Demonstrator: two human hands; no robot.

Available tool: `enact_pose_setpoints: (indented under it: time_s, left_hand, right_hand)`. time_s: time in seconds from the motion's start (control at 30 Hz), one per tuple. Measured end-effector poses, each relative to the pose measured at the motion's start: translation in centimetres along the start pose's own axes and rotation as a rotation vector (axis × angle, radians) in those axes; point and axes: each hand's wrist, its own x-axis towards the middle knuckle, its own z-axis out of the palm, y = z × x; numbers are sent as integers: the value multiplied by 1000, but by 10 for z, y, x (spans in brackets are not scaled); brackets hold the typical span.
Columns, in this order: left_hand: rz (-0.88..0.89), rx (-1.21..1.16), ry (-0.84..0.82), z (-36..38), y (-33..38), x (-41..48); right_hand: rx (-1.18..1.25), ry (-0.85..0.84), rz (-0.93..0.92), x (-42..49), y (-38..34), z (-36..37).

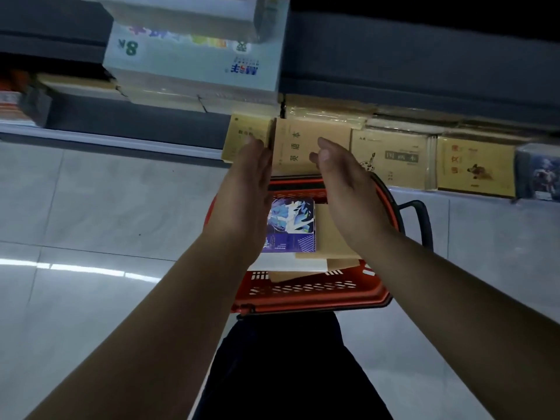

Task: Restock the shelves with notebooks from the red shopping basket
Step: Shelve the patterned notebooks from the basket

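Standing upright, plain kraft-brown notebook

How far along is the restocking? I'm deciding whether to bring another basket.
Partly done. Brown notebooks already line the bottom shelf. The left hand and right hand are squaring a brown notebook stack at the shelf edge, fingers straight. Left: the red basket has a purple notebook and several brown ones in it.

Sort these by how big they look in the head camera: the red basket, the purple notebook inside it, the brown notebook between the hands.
1. red basket
2. brown notebook
3. purple notebook
The notebooks look close; hands hide parts.
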Motion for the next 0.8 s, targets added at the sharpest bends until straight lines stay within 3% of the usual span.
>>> enact_pose_setpoints:
  time_s: [0.57,0.8]
  left_hand:
    - [-282,-177,191,-50,-112,66]
    - [-405,-394,293,-62,-160,78]
  right_hand:
    - [-225,-144,73,55,126,34]
    - [-394,-243,51,75,174,51]
